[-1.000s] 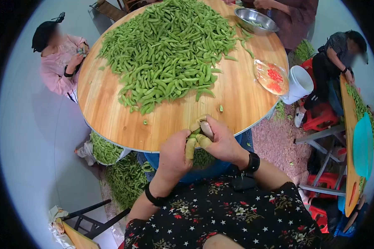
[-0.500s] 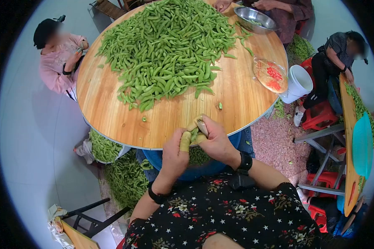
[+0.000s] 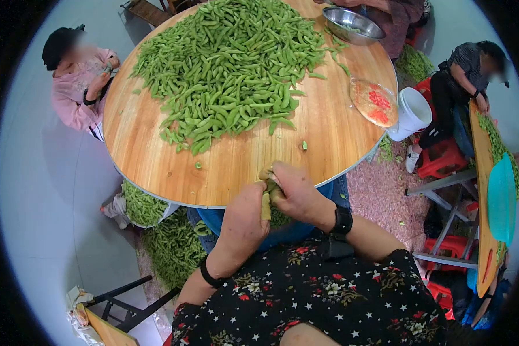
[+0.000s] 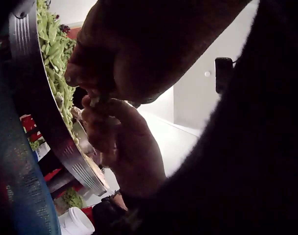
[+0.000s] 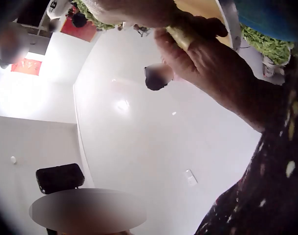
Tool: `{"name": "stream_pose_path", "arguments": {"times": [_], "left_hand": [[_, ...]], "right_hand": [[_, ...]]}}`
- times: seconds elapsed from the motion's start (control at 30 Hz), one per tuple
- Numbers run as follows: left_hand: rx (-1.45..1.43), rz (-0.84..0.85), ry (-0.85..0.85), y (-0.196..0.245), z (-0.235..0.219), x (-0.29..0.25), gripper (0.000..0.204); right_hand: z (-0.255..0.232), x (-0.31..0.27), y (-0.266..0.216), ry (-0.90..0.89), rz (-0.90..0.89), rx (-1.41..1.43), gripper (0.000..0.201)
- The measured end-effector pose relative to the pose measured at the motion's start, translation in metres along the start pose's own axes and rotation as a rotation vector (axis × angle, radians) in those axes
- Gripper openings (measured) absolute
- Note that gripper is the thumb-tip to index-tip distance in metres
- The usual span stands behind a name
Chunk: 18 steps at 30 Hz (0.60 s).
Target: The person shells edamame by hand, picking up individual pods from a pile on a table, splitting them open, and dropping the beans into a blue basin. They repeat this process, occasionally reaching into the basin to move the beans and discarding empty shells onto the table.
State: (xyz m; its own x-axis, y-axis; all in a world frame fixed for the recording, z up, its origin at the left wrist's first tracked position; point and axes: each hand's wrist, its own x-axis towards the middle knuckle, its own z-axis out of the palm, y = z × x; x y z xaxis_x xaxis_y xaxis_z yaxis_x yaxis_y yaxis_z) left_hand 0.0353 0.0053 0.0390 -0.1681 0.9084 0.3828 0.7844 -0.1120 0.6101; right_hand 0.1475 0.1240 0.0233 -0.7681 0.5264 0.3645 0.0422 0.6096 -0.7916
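Note:
Close together at the near edge of the round wooden table (image 3: 337, 132), my two hands meet over a green soybean pod (image 3: 270, 185), mostly hidden by the fingers. The left hand (image 3: 243, 217) pinches it from the left, with a tan covering on its thumb (image 3: 266, 206). From the right, the right hand (image 3: 303, 193) grips the pod with curled fingers. In the left wrist view a small pale green bit (image 4: 94, 102) shows between the fingertips. A large heap of soybean pods (image 3: 230, 75) covers the far part of the table.
Below the table edge sits a blue tub (image 3: 297, 233). A plastic-wrapped round item (image 3: 375, 104), a steel bowl (image 3: 353, 26) and a white bucket (image 3: 412, 112) stand to the right. Other people sit around, one in pink (image 3: 75, 95) at left. Pods lie in a bag (image 3: 144, 205).
Both hands have drawn closer together, and the fingers now cover more of the pod. The right hand has turned slightly over it, with its knuckles upward.

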Motion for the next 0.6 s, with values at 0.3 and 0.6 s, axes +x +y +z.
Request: {"name": "stream_pose_path", "arguments": {"times": [0.3, 0.6], "left_hand": [[0.366, -0.273, -0.384, -0.014, -0.086, -0.057, 0.021], [0.38, -0.379, -0.281, -0.019, -0.093, -0.071, 0.024]], "right_hand": [[-0.029, 0.004, 0.005, -0.109, -0.083, -0.167, 0.014], [-0.002, 0.0, -0.002, -0.44, -0.268, -0.194, 0.007]]}}
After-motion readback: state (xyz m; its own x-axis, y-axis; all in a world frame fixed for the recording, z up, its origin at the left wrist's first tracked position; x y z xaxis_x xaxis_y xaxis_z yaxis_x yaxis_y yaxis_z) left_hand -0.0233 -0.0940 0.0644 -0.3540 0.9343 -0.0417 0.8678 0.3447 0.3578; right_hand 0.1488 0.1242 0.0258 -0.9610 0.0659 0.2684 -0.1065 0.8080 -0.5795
